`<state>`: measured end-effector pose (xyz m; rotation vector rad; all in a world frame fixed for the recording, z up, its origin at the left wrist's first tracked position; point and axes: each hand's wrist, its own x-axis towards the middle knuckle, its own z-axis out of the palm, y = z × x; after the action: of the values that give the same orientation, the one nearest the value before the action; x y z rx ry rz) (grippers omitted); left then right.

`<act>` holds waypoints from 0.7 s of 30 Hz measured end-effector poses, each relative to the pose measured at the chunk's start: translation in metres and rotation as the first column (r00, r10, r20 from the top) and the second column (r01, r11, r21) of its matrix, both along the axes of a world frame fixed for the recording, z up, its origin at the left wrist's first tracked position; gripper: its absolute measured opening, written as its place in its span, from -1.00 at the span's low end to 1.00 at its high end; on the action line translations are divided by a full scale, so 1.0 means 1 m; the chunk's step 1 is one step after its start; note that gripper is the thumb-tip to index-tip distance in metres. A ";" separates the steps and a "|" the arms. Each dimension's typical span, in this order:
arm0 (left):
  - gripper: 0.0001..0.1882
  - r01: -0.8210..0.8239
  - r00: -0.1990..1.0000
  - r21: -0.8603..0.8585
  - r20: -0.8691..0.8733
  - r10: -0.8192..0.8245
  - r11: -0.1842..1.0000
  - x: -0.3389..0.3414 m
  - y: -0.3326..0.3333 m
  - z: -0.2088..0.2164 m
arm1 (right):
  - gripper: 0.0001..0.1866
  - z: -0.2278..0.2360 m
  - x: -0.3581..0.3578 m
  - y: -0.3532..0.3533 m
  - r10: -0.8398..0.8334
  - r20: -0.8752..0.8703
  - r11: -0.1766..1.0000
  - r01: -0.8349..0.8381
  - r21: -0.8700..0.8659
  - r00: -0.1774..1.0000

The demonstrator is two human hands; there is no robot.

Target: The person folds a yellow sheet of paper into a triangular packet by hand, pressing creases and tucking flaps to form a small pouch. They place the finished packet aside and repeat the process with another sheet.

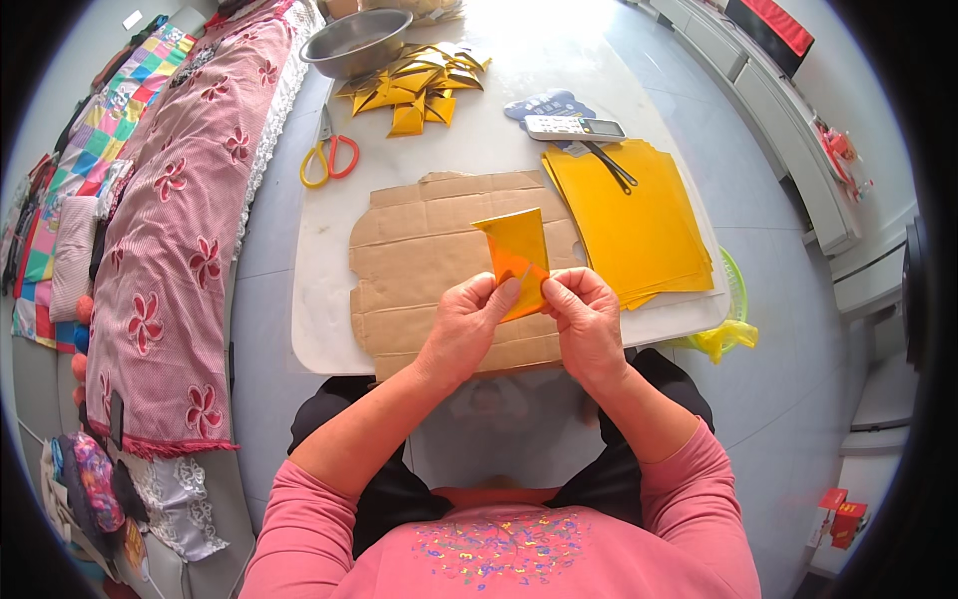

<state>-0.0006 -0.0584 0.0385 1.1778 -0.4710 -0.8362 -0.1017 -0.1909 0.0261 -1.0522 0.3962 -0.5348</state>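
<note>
Gold paper point(519, 235): up over the cardboard point(419, 240).
Left hand point(467, 314): pinching its near left side.
Right hand point(594, 319): pinching opposite, perhaps steadying a fold I can't clearly see.

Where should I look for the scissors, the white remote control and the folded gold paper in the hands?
Scissors point(327, 138), head view: where blades meet handles.
White remote control point(571, 128), head view: the middle of its body.
Folded gold paper point(520, 250), head view: its central area.
</note>
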 end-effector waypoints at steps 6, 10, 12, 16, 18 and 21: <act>-0.71 -0.048 0.997 0.011 0.060 0.047 0.999 -0.003 -0.003 -0.001 | -0.90 -0.004 -0.001 0.002 -0.019 0.021 1.000 0.019 -0.012 1.000; -0.75 -0.070 0.987 0.011 0.142 0.068 0.997 -0.002 -0.002 -0.005 | -0.87 0.012 0.004 0.008 -0.045 -0.033 0.998 0.047 0.043 0.998; -0.77 -0.065 0.982 0.002 0.179 0.064 0.998 -0.001 -0.003 -0.005 | -0.84 0.012 0.004 0.002 0.042 -0.026 0.996 -0.040 0.077 0.999; -0.78 -0.046 0.939 0.106 0.344 0.006 0.993 0.006 0.000 -0.012 | -0.81 0.007 0.000 -0.013 0.216 0.019 0.967 -0.217 0.133 0.976; -0.77 -0.053 0.913 0.114 0.409 0.002 0.992 0.005 0.000 -0.011 | -0.81 0.011 0.000 -0.016 0.273 0.013 0.948 -0.271 0.169 0.962; -0.76 -0.014 0.932 0.134 0.361 -0.035 0.991 0.008 0.002 -0.011 | -0.84 0.010 -0.001 -0.018 0.293 -0.009 0.948 -0.289 0.133 0.956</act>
<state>0.0071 -0.0559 0.0272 1.4657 -0.7325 -0.6664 -0.1023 -0.2089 0.0366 -0.9712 0.2900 -0.2267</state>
